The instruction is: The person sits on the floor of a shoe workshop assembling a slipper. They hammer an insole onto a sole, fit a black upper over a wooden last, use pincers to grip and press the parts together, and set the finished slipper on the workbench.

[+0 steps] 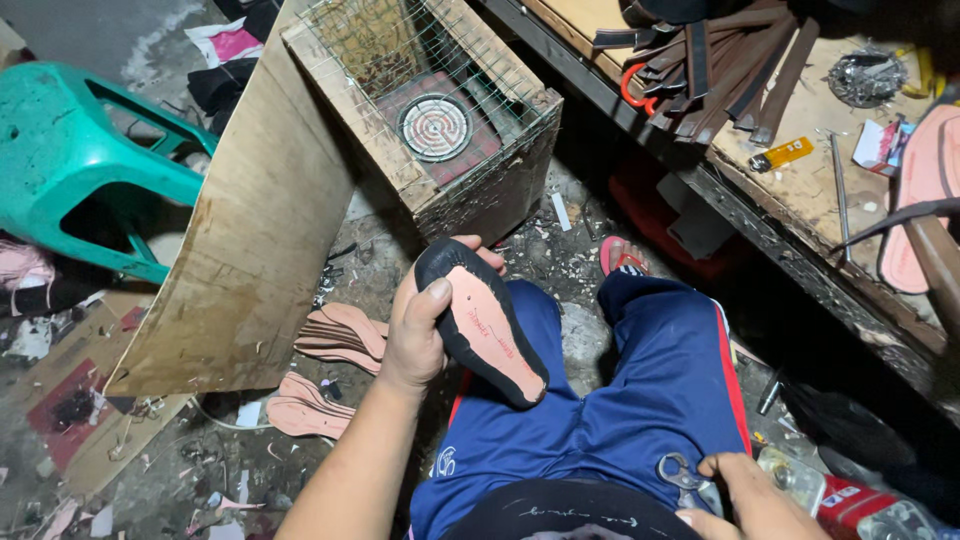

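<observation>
Head view: left hand [420, 330] closed around black-edged pink shoe sole [482, 320], raised above blue-trousered knee [640, 400]; right hand [755, 500] gripping metal scissors [688, 478] at lap, lower right.

A shoe sole [483, 323] — black-rimmed, with a pinkish insole face turned upward — is held tilted above the blue trousers [640, 400], its toe raised toward the wire-topped wooden box [440, 110].

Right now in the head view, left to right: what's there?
Green plastic stool → leaning plywood board → left hand holding a black-edged shoe sole → blue trouser leg → right hand → yellow lighter on workbench.
</observation>
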A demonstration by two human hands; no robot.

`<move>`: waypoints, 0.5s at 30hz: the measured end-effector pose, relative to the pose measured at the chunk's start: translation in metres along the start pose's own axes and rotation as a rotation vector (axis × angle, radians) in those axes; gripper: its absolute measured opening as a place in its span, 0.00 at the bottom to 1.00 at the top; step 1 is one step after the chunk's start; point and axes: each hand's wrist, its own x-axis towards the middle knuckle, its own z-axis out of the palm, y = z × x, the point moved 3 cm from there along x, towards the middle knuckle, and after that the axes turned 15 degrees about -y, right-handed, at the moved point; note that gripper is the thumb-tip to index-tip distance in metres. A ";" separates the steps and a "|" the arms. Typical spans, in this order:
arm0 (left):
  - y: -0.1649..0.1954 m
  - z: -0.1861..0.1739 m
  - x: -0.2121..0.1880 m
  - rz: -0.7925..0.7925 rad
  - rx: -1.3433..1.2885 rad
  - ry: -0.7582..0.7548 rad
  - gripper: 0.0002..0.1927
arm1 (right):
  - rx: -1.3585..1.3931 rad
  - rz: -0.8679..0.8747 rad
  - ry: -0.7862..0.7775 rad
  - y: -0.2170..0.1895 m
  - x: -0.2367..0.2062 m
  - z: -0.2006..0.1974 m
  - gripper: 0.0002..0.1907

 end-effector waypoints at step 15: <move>0.005 0.053 -0.003 -0.183 0.156 -0.214 0.33 | 0.724 -0.523 -0.500 -0.207 -0.018 -0.034 0.24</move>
